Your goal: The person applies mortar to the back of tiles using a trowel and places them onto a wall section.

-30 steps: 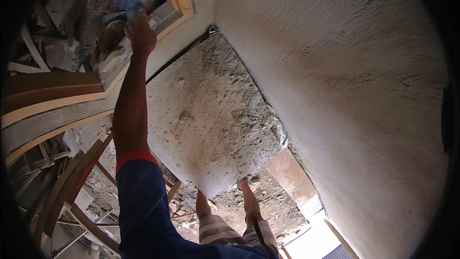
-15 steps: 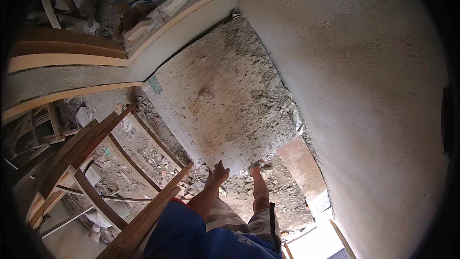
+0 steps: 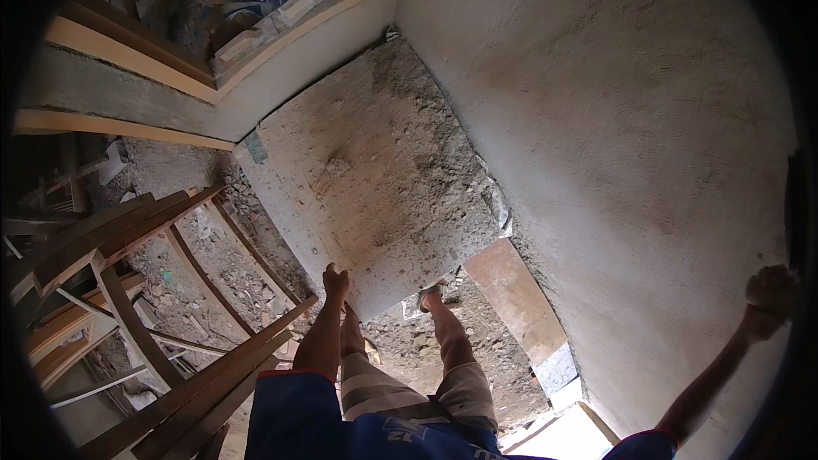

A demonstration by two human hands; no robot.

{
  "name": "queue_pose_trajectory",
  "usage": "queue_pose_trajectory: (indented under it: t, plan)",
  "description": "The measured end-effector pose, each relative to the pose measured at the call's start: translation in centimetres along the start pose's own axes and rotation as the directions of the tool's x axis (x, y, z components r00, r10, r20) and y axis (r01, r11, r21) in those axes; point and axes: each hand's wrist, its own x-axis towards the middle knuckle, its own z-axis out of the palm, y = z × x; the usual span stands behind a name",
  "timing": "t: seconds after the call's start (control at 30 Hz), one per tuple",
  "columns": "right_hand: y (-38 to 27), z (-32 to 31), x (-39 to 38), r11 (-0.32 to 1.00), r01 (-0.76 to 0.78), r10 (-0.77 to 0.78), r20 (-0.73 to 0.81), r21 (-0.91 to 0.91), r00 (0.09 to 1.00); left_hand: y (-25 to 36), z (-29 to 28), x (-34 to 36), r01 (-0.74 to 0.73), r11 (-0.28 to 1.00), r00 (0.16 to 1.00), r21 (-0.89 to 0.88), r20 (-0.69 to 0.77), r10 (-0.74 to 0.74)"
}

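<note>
A large, dirt-covered square board point(image 3: 375, 179) lies on the ground between the two walls, dusted with grit and clods. My left hand point(image 3: 336, 282) is over its near left part, fingers curled. Whether those fingers grip anything cannot be made out. Out at the far right, my right hand point(image 3: 769, 291) is raised near the plastered wall point(image 3: 630, 179), its fingers closed. What it holds, if anything, is lost in the dark rim of the picture. My sandalled foot point(image 3: 432, 294) stands by the board's near edge.
To the left leans a wooden frame point(image 3: 128, 315) of bent-looking slats, above rubble point(image 3: 213, 281). A wood-framed opening point(image 3: 281, 51) at the upper left shows debris. A brownish panel point(image 3: 515, 294) lies along the right wall's foot.
My right hand has come into view at the far right. My left hand has shifted left and its fingers have curled. The whole view has moved slightly.
</note>
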Motion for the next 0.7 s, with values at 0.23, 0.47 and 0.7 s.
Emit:
queue_pose_trajectory:
  t: [0.23, 0.47, 0.7]
  plan:
    - [21.9, 22.0, -40.9, 0.677, -0.717, 0.664, 0.557, -0.165, 0.498, -4.8, 3.2, 8.9, 0.061, 0.998, 0.979, 0.012, -0.195, -0.057]
    - [40.7, 39.1, -52.6, 0.844, -0.463, 0.531, 0.540, -0.270, 0.653, -7.8, 7.9, 18.8, 0.011, 0.998, 0.946, -0.060, -0.322, -0.029]
    - [49.6, 46.8, -57.3, 0.640, -0.622, 0.741, 0.576, -0.450, 0.346, -10.3, 10.5, 23.5, 0.128, 0.992, 0.856, 0.021, -0.508, -0.099]
